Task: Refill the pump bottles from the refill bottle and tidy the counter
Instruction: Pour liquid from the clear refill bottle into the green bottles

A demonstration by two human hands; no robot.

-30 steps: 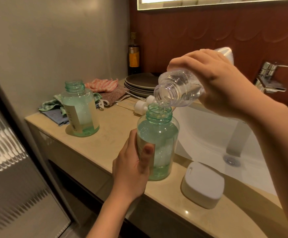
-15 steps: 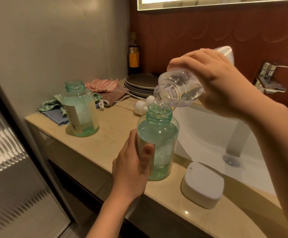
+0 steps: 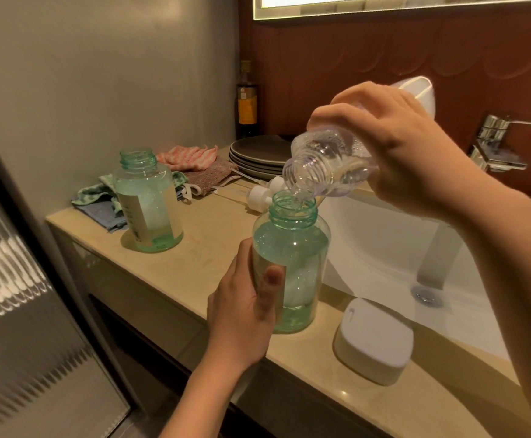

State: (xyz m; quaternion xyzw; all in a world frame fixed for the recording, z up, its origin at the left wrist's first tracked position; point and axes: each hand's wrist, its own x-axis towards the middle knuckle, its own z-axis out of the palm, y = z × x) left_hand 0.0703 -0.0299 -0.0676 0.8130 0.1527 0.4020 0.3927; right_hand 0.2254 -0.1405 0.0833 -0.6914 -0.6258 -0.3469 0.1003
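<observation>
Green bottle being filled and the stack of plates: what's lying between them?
White pump tops lie on the counter between that green bottle and the plates, as the head view shows.

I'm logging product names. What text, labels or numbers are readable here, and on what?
No text can be read.
Pale label on far green bottle: print too blurred.
Label on near green bottle: nothing legible.
Yellow label on dark bottle: too blurred.

- The near pump bottle [image 3: 292,248] stands on the counter [image 3: 194,263], with the refill bottle [image 3: 327,167] over its mouth.
- The second pump bottle [image 3: 147,200] is at its ten o'clock.
- The box [image 3: 373,339] is at four o'clock and the plates [image 3: 257,153] at twelve.
</observation>
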